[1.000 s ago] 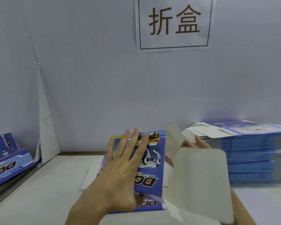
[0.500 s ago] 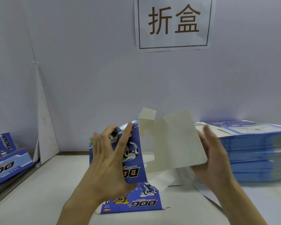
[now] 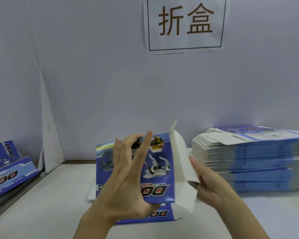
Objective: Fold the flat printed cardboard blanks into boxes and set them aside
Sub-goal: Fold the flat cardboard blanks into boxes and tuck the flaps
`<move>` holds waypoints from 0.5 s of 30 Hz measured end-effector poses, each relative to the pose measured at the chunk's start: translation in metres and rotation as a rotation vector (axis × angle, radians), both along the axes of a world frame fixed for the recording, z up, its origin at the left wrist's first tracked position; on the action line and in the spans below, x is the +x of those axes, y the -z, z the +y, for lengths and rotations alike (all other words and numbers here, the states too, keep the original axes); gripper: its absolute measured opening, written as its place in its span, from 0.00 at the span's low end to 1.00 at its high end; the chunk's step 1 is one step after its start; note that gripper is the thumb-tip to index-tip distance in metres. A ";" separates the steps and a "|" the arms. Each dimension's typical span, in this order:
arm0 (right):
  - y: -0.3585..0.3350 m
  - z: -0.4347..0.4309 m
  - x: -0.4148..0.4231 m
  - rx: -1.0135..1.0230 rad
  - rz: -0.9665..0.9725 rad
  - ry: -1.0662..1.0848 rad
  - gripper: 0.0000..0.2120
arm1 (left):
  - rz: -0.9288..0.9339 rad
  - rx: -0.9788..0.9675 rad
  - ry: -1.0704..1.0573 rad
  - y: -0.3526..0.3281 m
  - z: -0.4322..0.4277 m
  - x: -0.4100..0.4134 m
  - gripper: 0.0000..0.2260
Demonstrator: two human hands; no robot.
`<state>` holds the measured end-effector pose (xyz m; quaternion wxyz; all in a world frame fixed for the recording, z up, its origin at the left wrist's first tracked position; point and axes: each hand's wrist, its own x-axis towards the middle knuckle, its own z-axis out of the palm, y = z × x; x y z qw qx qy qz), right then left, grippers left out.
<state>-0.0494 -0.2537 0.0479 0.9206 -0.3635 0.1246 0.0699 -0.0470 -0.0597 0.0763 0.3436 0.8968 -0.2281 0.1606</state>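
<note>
Cardboard blank (image 3: 160, 171) — half-folded, was held upright above the table (image 3: 41, 213), centre. Left hand (image 3: 128, 175) gripped it: fingers spread across the blue printed face, thumb hooked under the lower edge. Right hand (image 3: 211, 185) lay against its white flap (image 3: 179, 161); blurred, so whether it gripped could not be told. Stack of flat blanks (image 3: 252, 163) — stood to the right.

blank (image 3: 156, 169): blue, white dog print | stack (image 3: 259, 161): blue-edged | sign (image 3: 186, 23): white, brown characters
</note>
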 end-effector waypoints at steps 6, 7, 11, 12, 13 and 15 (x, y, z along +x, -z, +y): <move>0.021 0.020 -0.001 0.338 0.073 -0.199 0.11 | -0.180 -0.059 0.248 0.016 0.003 0.001 0.54; 0.020 0.022 -0.002 0.347 0.019 -0.195 0.11 | -0.178 -0.078 0.256 0.017 0.012 0.002 0.54; 0.007 0.017 -0.005 0.335 -0.030 -0.187 0.10 | -0.174 -0.188 0.369 0.010 0.029 0.010 0.57; 0.007 0.015 -0.006 0.371 0.004 -0.189 0.08 | -0.163 -0.184 0.385 0.010 0.028 0.009 0.57; 0.008 0.015 -0.007 0.404 0.040 -0.208 0.08 | -0.152 -0.175 0.388 0.012 0.026 0.008 0.57; 0.012 0.020 -0.008 0.417 0.103 -0.236 0.10 | -0.179 -0.149 0.368 0.016 0.022 0.006 0.56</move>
